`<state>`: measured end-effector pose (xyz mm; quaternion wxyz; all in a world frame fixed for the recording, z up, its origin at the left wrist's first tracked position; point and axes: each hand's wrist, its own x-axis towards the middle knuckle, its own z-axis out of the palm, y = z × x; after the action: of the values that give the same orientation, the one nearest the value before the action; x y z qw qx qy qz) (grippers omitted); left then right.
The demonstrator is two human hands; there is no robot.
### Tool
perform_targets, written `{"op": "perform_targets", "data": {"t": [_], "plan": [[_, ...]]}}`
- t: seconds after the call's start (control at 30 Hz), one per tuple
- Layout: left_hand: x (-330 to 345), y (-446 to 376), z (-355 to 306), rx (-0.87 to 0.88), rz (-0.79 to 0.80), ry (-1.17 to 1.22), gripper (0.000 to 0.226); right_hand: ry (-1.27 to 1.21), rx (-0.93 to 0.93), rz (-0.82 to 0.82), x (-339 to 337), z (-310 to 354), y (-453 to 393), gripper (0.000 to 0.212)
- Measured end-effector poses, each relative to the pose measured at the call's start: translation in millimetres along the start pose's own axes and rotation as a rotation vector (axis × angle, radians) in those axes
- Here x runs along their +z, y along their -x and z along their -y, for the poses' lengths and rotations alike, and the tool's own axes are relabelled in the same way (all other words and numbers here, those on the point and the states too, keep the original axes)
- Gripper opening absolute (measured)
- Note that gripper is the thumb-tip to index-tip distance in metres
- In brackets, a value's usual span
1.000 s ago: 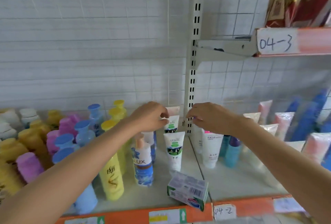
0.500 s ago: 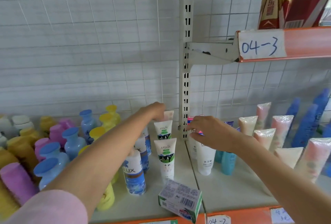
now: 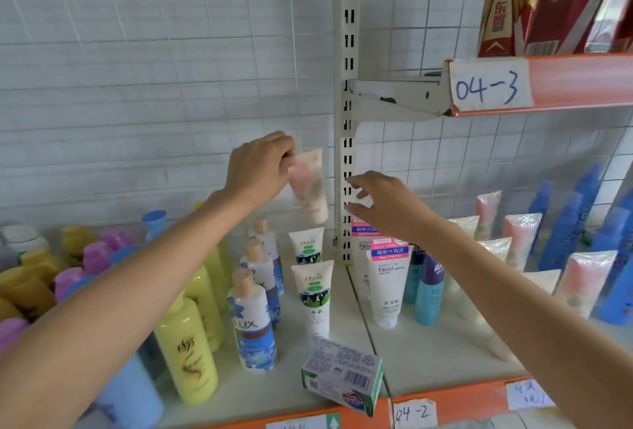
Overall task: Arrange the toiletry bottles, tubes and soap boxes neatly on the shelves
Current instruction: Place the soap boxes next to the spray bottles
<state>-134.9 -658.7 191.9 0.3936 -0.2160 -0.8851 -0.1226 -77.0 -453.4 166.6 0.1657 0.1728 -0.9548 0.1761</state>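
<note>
My left hand (image 3: 258, 166) holds a pink-and-cream tube (image 3: 308, 187) in the air, tilted, above two upright white tubes with green labels (image 3: 313, 291). My right hand (image 3: 380, 204) hovers beside it with fingers spread, holding nothing, just in front of the slotted shelf post (image 3: 346, 113) and above the white "Facial" tubes (image 3: 387, 286). A soap box (image 3: 342, 375) lies askew at the shelf's front edge. Blue-and-white Lux bottles (image 3: 255, 322) and yellow bottles (image 3: 188, 350) stand to the left.
Pink, blue and yellow bottles (image 3: 68, 267) crowd the far left. Pink-and-cream tubes (image 3: 520, 240) and blue bottles (image 3: 565, 230) fill the right bay. The orange upper shelf (image 3: 579, 82) marked 04-3 carries red packets. Bare shelf floor (image 3: 435, 360) shows right of the soap box.
My left hand has lifted a pink-and-cream tube up from behind the green-labelled tubes. My right hand has risen and opened toward it.
</note>
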Motion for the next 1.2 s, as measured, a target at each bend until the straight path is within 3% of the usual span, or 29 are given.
{"op": "perform_targets", "data": {"t": [0.17, 0.3, 0.4, 0.5, 0.57, 0.67, 0.77, 0.9, 1.07, 1.2], "plan": [[-51.5, 25.2, -11.6, 0.206, -0.264, 0.22, 0.009, -0.228, -0.077, -0.131, -7.4, 31.7, -7.3, 0.07], [-68.9, 46.1, -22.5, 0.278, -0.245, 0.371, 0.014, -0.323, -0.101, -0.111, -15.4, 52.2, 19.2, 0.043], [-61.1, 65.4, -33.2, 0.327, -0.157, 0.464, 0.013, -0.304, -0.008, -0.079, -14.0, 57.2, 47.3, 0.041], [-44.9, 86.3, -47.0, 0.241, -0.086, 0.636, 0.006, -0.24, 0.146, -0.081, -6.2, 51.8, 73.9, 0.039], [-31.3, 103.1, -56.5, 0.175, -0.032, 0.738, 0.016, -0.233, 0.256, -0.108, -1.0, 43.3, 92.7, 0.031], [-5.7, 138.3, -67.9, 0.146, 0.293, 0.808, 0.031, -0.184, 0.414, -0.128, 10.7, 26.1, 121.7, 0.021], [27.6, 172.0, -69.2, 0.257, 0.703, 0.644, 0.044, -0.241, 0.571, -0.172, 29.8, 3.8, 146.6, 0.027], [46.8, 190.1, -66.4, 0.37, 0.979, 0.429, 0.065, -0.351, 0.707, -0.225, 58.2, -19.0, 163.4, 0.032], [53.9, 193.0, -68.6, 0.341, 1.02, 0.353, 0.072, -0.443, 0.682, -0.266, 79.4, -22.2, 157.1, 0.036], [58.3, 195.8, -74.5, 0.239, 0.897, 0.317, 0.071, -0.383, 0.6, -0.107, 89.9, -29.2, 156.5, 0.041]]}}
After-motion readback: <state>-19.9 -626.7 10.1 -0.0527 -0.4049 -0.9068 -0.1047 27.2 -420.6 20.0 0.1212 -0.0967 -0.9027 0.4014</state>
